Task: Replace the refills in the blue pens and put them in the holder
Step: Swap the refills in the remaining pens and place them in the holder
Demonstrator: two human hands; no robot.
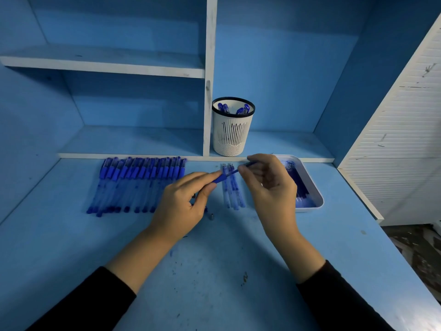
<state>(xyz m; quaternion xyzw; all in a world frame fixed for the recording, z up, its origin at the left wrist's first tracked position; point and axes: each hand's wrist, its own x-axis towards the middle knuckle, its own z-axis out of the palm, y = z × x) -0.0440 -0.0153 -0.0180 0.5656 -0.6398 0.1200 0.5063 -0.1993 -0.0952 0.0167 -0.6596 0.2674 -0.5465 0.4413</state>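
Observation:
My left hand (183, 201) grips the blue barrel of a pen (220, 178) above the desk's middle. A thin refill (241, 168) runs from that barrel up to my right hand (269, 182), which pinches it between thumb and fingers. A row of several capped blue pens (140, 182) lies to the left. Several loose refills (232, 189) lie on the desk under the held pen. The white slotted holder (232, 132) with a black rim stands on the low shelf behind and contains several blue pens.
A white tray (312, 185) holding more refills sits at the right, partly behind my right hand. A small metal pen tip (211, 216) lies near my left hand. A white shelf divider (207, 115) stands just left of the holder. The desk edge drops off at right.

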